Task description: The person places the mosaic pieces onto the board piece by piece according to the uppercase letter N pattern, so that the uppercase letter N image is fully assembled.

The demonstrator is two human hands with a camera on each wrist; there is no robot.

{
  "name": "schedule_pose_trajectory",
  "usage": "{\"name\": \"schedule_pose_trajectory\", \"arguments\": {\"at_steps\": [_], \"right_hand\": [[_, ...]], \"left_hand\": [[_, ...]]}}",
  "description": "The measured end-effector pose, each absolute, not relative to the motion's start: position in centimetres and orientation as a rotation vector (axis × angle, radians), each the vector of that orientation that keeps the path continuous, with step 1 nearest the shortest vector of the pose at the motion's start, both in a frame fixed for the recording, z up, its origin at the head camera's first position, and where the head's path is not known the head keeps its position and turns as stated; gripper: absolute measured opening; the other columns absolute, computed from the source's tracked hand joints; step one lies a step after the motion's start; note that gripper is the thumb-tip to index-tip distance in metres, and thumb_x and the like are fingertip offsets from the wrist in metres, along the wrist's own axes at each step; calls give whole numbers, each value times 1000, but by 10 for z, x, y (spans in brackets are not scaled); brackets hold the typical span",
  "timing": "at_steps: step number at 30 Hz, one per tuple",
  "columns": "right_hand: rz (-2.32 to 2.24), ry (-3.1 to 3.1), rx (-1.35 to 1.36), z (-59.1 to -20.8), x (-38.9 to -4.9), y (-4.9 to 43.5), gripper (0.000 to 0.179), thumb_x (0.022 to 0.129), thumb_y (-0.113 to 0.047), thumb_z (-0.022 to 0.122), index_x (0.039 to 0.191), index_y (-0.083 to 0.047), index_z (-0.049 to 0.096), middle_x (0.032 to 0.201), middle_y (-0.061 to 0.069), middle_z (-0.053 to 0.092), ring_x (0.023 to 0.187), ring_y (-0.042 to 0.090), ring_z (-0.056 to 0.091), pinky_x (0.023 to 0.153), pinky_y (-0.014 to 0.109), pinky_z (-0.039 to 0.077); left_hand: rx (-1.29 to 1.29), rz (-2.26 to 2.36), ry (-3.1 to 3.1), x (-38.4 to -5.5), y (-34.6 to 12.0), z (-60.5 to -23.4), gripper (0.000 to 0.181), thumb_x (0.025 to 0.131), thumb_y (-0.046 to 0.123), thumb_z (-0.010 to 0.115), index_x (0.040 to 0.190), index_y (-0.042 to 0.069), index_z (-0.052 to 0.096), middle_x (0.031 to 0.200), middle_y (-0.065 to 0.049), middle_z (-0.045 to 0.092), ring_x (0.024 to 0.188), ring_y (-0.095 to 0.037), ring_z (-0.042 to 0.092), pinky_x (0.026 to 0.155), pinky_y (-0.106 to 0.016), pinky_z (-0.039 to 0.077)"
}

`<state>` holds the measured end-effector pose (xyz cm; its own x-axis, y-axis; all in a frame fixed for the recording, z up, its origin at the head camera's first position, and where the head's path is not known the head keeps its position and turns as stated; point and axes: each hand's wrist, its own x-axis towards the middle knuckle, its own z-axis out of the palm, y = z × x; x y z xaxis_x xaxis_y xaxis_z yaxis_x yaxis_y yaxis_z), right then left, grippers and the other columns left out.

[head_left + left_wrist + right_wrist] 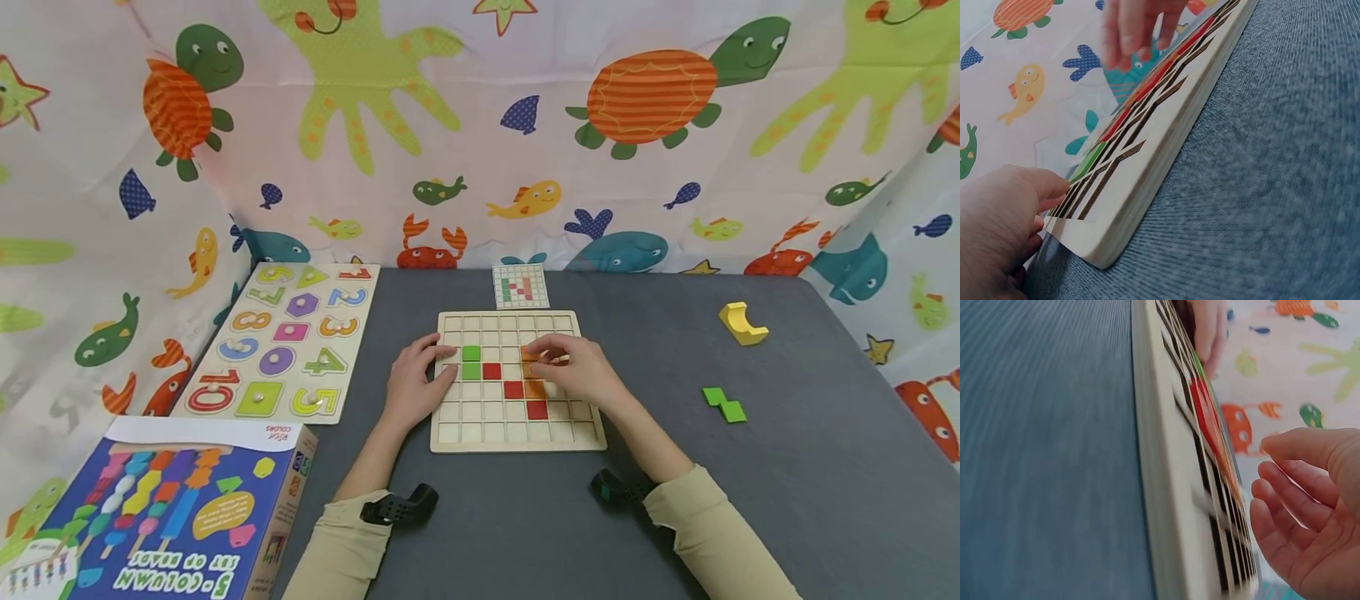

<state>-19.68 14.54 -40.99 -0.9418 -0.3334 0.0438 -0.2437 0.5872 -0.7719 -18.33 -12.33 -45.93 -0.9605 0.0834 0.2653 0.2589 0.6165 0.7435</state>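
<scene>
A pale wooden grid board lies on the table. Green squares fill cells at its left, red squares step down diagonally, and an orange piece lies to their right, partly covered by my right hand. That hand hovers over the orange part with bent, spread fingers; in the right wrist view nothing shows between its fingers. My left hand holds the board's left edge, one digit on top and the other fingers curled beside the edge in the left wrist view.
A small pattern card lies behind the board. To the right are a green stepped piece and a yellow curved block. A number puzzle board and a blue printed box stand at left. A sea-animal cloth hangs behind.
</scene>
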Motion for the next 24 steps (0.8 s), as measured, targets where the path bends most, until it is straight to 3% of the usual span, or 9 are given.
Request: {"name": "schedule_pose_trajectory", "arguments": {"at_steps": [8, 17, 24], "right_hand": [[-1202, 2785, -428, -413, -189, 202, 26, 90, -19, 70, 114, -10, 70, 104, 5, 69, 89, 21, 62, 76, 37, 50], [-1026, 2900, -338, -405, -166, 281, 31, 92, -24, 69, 119, -9, 67, 108, 12, 67, 95, 28, 63, 74, 38, 50], [-878, 2944, -198, -402, -149, 330, 38, 94, -25, 66, 123, -2, 62, 120, 25, 61, 106, 41, 58, 82, 54, 48]], "left_hand": [[-270, -1259, -2644, -183, -125, -461, 28, 93, 22, 64, 117, 11, 71, 143, -12, 49, 133, -34, 41, 110, -57, 22], [-266, -1265, -2642, -183, -124, -460, 27, 93, 20, 64, 117, 9, 71, 143, -12, 50, 133, -34, 40, 110, -58, 21], [-264, -1254, -2644, -183, -122, -460, 27, 92, 20, 64, 116, 10, 71, 142, -12, 50, 133, -34, 41, 110, -57, 22]]}}
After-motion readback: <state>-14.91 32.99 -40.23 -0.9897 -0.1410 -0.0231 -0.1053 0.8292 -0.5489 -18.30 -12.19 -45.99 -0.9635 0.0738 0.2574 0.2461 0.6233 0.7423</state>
